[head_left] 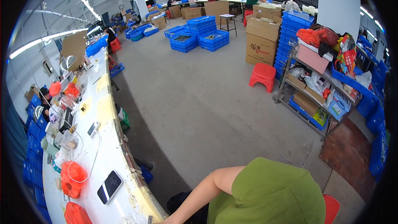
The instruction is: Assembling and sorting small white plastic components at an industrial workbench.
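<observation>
My right arm [211, 188], in a short green sleeve, reaches across the bottom toward the worn edge of a white workbench [93, 164]. Only a sliver of my right hand [159, 222] shows at the lower border; its fingers are cut off. Beside it a small metal piece [150, 220] pokes into view, too little of it to name. My left hand is outside the picture. On the bench near the right hand lies a smartphone [110, 187]. Farther along is a white handheld device [93, 129] with a cable. Red plastic bags [74, 178] sit to the left.
Cups and jars [68, 140] crowd the bench's far side. A red stool [263, 77] stands by cardboard boxes [261, 37] and stacked blue crates [288, 37]. At right is a loaded metal rack [317, 76]. More blue crates [213, 41] sit on the floor; other people work farther back.
</observation>
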A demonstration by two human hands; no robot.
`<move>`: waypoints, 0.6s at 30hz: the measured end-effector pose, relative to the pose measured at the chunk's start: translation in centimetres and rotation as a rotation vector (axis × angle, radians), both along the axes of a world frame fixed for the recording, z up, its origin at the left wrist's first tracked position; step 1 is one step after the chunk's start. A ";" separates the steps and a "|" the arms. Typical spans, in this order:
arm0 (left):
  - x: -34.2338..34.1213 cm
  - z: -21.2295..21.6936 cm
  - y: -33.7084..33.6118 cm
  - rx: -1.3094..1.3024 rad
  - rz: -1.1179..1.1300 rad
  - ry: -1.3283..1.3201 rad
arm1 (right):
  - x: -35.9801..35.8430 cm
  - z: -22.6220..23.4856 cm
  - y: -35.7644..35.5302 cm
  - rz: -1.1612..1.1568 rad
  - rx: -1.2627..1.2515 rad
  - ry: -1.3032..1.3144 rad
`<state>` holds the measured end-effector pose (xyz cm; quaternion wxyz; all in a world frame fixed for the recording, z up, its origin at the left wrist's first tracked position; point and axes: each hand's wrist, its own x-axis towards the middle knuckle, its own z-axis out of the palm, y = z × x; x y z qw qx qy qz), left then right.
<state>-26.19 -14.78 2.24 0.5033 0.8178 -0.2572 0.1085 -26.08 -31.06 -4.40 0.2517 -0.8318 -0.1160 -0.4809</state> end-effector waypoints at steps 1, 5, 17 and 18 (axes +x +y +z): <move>-0.4 0.3 0.5 0.039 -0.014 -0.014 | -0.7 0.1 0.6 -0.062 -0.056 0.008; -2.4 -0.2 3.1 0.079 -0.021 -0.056 | -3.7 0.6 3.3 -0.307 -0.277 0.039; -8.7 0.3 10.4 0.046 0.042 0.017 | -9.5 2.3 10.0 -0.152 -0.154 0.002; -8.6 0.3 11.1 0.058 0.043 0.031 | -8.6 2.4 10.3 0.080 0.028 -0.024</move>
